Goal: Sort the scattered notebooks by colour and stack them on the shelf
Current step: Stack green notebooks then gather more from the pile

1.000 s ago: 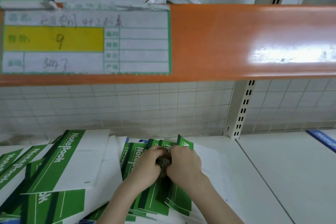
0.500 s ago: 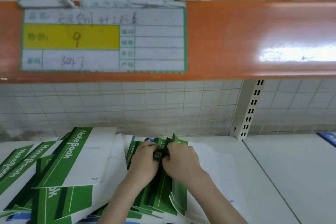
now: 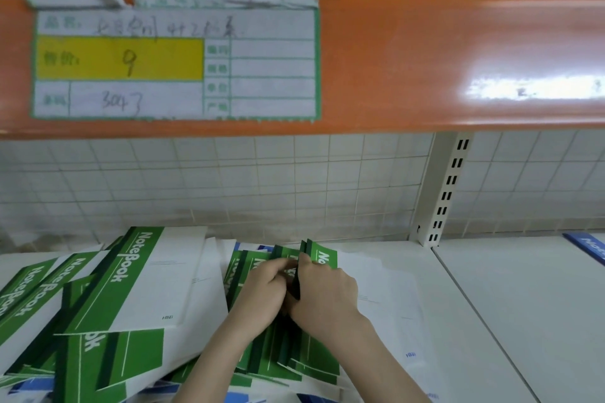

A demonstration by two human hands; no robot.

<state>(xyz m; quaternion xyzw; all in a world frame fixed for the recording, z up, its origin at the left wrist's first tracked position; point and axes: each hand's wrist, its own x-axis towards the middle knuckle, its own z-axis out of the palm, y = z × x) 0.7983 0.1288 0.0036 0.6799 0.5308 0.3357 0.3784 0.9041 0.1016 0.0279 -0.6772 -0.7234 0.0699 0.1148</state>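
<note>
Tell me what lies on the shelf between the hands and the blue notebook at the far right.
In the head view, white sheets beside the right hand, then bare shelf up to the blue notebook.

This was a shop or stockroom aisle; an orange shelf edge [image 3: 425, 62] ran across the upper frame, and fixed to it at upper left was a green-bordered price label [image 3: 176, 64] with a yellow field and a handwritten 9; a slotted cream upright [image 3: 448, 186] at right carried the white shelf boards [image 3: 523, 304]; a wire-grid back panel [image 3: 229, 186] stood before white wall tiles; many identical green notebooks [image 3: 131, 281] lay piled at lower left, like stock.
</note>
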